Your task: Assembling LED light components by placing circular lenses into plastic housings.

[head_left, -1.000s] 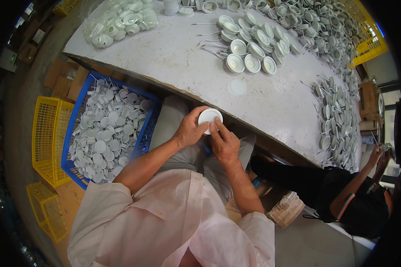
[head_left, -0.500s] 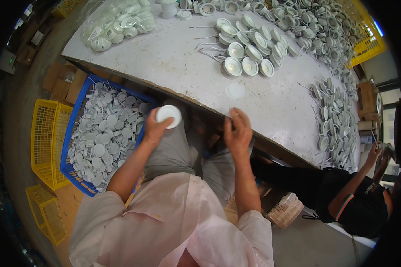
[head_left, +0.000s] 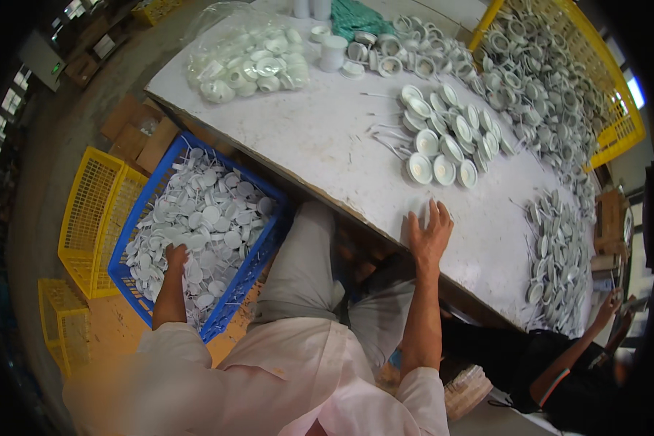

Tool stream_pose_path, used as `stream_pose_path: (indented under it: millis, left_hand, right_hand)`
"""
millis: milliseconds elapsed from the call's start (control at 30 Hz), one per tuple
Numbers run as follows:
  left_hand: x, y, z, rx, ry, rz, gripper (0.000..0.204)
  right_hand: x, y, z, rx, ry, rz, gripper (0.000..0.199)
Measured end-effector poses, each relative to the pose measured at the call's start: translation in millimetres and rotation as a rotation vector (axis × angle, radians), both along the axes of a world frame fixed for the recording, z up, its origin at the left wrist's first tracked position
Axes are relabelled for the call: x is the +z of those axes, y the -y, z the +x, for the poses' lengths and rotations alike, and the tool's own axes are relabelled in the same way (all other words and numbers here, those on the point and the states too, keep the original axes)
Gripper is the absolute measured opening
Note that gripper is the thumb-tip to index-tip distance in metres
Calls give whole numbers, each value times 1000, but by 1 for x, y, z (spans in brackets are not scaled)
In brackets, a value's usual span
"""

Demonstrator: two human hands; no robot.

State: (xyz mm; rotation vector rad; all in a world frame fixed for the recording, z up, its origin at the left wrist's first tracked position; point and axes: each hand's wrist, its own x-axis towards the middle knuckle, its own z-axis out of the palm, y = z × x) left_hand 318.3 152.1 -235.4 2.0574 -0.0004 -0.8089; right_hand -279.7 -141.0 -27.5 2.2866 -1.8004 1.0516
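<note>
My left hand (head_left: 176, 254) reaches down into a blue crate (head_left: 251, 280) filled with round white lamps (head_left: 211, 216) with short leads. Its fingertips are partly lost among the lamps, so I cannot tell whether it grips one. My right hand (head_left: 430, 232) is at the near edge of the white table (head_left: 327, 138), fingers stretched and apart, nothing visible in it. Just beyond its fingertips is a group of round white lamp housings (head_left: 443, 171), open side up, their wires pointing left.
A clear bag of white cups (head_left: 247, 65) lies at the table's far left, beside a white cylinder (head_left: 333, 54). A yellow crate (head_left: 607, 138) spills housings at the far right; more lamps (head_left: 556, 247) lie below. Yellow crates (head_left: 91, 218) stand left. Another person (head_left: 552, 378) is at right.
My left hand has gone from above my lap, where it held a round white lamp, into the blue crate. My right hand has moved onto the table; the pale disc there no longer shows.
</note>
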Motion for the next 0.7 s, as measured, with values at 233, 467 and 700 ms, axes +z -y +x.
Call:
stream_pose_path:
  millis: [233,467,700]
  left_hand:
    - [13,54,-23,-112,209,-232,46]
    - [233,258,-172,-828,216,-727,74]
    - [310,481,-174,-1102,856,-520,99]
  right_hand:
    - [18,-3,19,106,160,-66,52]
    - [31,8,84,390,394,114,54]
    - [10,-19,89,376,333,183,53]
